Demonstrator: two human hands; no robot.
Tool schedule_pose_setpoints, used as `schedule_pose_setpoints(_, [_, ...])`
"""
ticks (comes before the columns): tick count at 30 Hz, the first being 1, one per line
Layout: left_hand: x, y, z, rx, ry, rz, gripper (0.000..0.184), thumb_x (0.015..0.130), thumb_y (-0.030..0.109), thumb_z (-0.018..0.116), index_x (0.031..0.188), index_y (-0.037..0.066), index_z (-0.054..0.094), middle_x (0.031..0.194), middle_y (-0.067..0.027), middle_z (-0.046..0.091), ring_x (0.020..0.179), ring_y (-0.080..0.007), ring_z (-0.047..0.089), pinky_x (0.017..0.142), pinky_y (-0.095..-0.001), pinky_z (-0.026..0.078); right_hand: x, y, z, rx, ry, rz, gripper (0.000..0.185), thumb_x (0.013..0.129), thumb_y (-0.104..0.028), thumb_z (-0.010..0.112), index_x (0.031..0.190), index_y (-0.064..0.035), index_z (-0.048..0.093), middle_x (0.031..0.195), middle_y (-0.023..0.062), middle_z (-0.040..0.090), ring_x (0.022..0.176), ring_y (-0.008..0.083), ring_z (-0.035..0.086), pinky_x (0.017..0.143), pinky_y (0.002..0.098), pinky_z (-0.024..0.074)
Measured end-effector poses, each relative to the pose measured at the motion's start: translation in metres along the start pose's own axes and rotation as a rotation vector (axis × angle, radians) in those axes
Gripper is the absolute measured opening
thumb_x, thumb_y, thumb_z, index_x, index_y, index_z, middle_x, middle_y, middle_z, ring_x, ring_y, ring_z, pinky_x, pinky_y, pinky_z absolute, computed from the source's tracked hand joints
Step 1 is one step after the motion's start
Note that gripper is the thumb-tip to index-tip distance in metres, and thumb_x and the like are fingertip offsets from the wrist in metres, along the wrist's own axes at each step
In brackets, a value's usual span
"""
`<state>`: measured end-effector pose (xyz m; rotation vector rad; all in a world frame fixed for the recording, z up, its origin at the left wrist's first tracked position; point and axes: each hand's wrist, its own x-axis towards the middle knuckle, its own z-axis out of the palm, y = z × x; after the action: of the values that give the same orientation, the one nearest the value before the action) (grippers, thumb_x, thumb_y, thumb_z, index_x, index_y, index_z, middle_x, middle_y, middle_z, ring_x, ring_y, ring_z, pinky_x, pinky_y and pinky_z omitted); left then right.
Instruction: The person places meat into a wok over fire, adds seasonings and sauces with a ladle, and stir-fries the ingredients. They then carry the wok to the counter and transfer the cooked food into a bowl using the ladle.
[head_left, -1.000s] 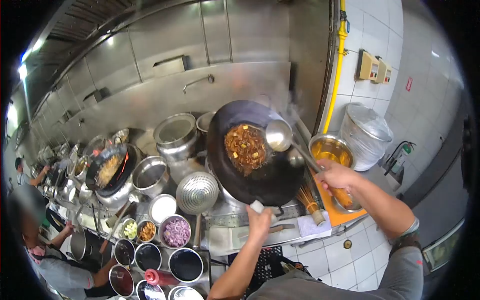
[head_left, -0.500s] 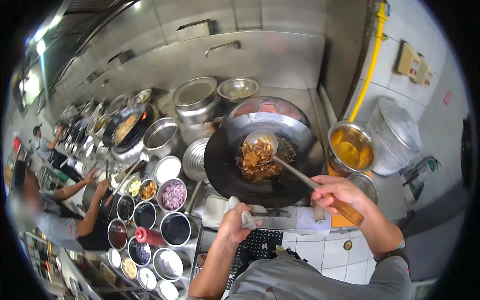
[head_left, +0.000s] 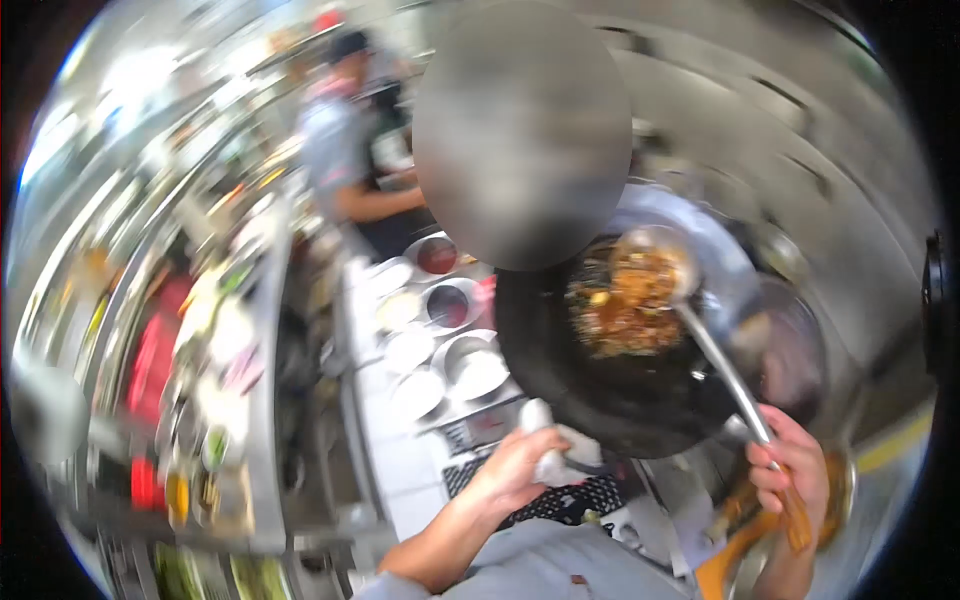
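The black wok (head_left: 640,425) is raised in front of me, tilted, with browned, saucy food (head_left: 625,315) inside. My left hand (head_left: 522,465) is closed round a white cloth (head_left: 570,455) at the wok's near rim. In my right hand (head_left: 795,465) is the wooden handle of a long metal ladle (head_left: 720,360); its bowl lies in the wok and holds some of the food. A round grey blur hides the wok's upper left part.
Small metal bowls (head_left: 400,348) of sauces and ingredients stand left of the wok. A person in grey (head_left: 335,145) works beyond them. Farther left is a long counter (head_left: 268,400) crowded with blurred items. A yellow-orange board (head_left: 715,575) is at lower right.
The view has swung left, and the wok has come up off the stove with my left hand. The ladle has gone from beside the food into it and has scooped some up.
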<state>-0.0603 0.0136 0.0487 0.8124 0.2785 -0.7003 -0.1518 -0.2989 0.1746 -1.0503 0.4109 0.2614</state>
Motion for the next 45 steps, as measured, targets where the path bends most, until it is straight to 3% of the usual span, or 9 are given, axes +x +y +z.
schedule_pose_setpoints(4, [-0.067,0.021,-0.065,-0.104,0.061,0.187,0.024,0.084,0.006,0.053,0.108,0.004,0.050,0.095,-0.0093,0.058,0.083,-0.0221,0.061,0.072,-0.0434,0.055,0.053,0.030,0.058,-0.083,-0.220,0.057,0.051,0.088,-0.006,0.048,0.137,-0.0076,0.034,0.075,0.0074,0.048,0.044,0.0061,0.041,0.031,0.0262,0.0430])
schedule_pose_setpoints(7, [-0.120,0.024,-0.091,-0.135,0.221,0.328,0.036,0.082,0.006,0.053,0.117,-0.002,0.049,0.109,-0.0164,0.059,0.094,-0.0297,0.063,0.076,-0.0457,0.055,0.081,0.038,0.107,-0.064,-0.384,0.169,0.051,0.088,-0.005,0.045,0.138,-0.0076,0.034,0.078,0.0090,0.048,0.044,0.0060,0.042,0.031,0.0262,0.0436])
schedule_pose_setpoints(10, [-0.167,0.015,-0.123,-0.177,0.262,0.476,0.034,0.083,0.006,0.048,0.117,0.004,0.045,0.102,-0.0117,0.059,0.087,-0.0229,0.062,0.069,-0.0398,0.056,0.104,0.066,0.158,-0.038,-0.532,0.302,0.049,0.089,-0.005,0.043,0.137,-0.0078,0.035,0.081,0.0095,0.047,0.045,0.0052,0.041,0.032,0.0276,0.0466])
schedule_pose_setpoints(14, [-0.219,-0.008,-0.160,-0.254,0.450,0.530,0.043,0.082,0.003,0.048,0.124,0.004,0.038,0.104,-0.0143,0.060,0.089,-0.0256,0.064,0.066,-0.0387,0.057,0.122,0.107,0.223,0.022,-0.733,0.503,0.044,0.090,-0.002,0.041,0.134,-0.0089,0.041,0.084,0.0109,0.048,0.048,0.0060,0.042,0.033,0.0261,0.0423])
schedule_pose_setpoints(18, [-0.248,-0.019,-0.196,-0.337,0.642,0.584,0.031,0.083,0.005,0.051,0.112,-0.006,0.050,0.103,-0.0189,0.062,0.089,-0.0303,0.065,0.072,-0.0436,0.056,0.152,0.162,0.301,0.023,-0.885,0.691,0.040,0.092,-0.004,0.042,0.132,-0.0093,0.043,0.086,0.0102,0.049,0.052,0.0058,0.043,0.035,0.0249,0.0429])
schedule_pose_setpoints(26, [-0.260,-0.029,-0.227,-0.608,0.798,0.559,0.022,0.083,0.005,0.055,0.103,-0.006,0.053,0.096,-0.0168,0.062,0.084,-0.0285,0.065,0.067,-0.0434,0.056,0.178,0.260,0.471,-0.222,-1.092,0.830,0.035,0.093,-0.005,0.048,0.128,-0.0065,0.042,0.083,0.0056,0.048,0.054,0.0047,0.044,0.036,0.0217,0.0371])
schedule_pose_setpoints(30, [-0.246,-0.026,-0.237,-0.720,0.725,0.525,0.025,0.084,0.005,0.056,0.107,0.003,0.045,0.095,-0.0104,0.057,0.083,-0.0242,0.062,0.067,-0.0425,0.057,0.204,0.320,0.530,-0.531,-1.211,0.690,0.037,0.090,-0.003,0.050,0.126,-0.0073,0.043,0.082,0.0049,0.050,0.053,0.0048,0.045,0.038,0.0220,0.0415])
schedule_pose_setpoints(35, [-0.226,-0.008,-0.239,-0.809,0.785,0.579,0.019,0.083,0.004,0.058,0.099,0.000,0.050,0.091,-0.0116,0.058,0.080,-0.0256,0.062,0.067,-0.0429,0.056,0.236,0.365,0.568,-0.880,-1.400,0.459,0.058,0.084,-0.003,0.057,0.136,-0.0027,0.033,0.073,0.0027,0.051,0.052,0.0080,0.047,0.043,0.0262,0.0415])
schedule_pose_setpoints(45, [-0.203,0.015,-0.240,-0.968,0.818,0.625,0.017,0.083,0.002,0.057,0.099,0.000,0.052,0.091,-0.0120,0.059,0.083,-0.0274,0.063,0.073,-0.0488,0.055,0.275,0.375,0.580,-1.183,-1.555,0.105,0.059,0.086,-0.001,0.055,0.141,-0.0027,0.034,0.069,0.0024,0.053,0.051,0.0067,0.048,0.047,0.0237,0.0404])
